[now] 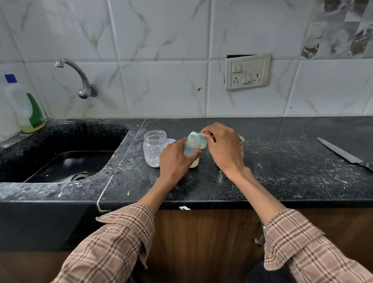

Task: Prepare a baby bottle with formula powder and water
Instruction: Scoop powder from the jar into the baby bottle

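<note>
Two hands [199, 152] on a small translucent plastic bottle [193, 147], speckled black stone counter [278, 170].

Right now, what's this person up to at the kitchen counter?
A person is making up a baby bottle on the dark counter. The left hand grips the bottle upright while the right hand holds a small blue scoop at its open mouth. An open glass jar with white powder at the bottom stands just left of the bottle. A knife lies far to the right.
</note>
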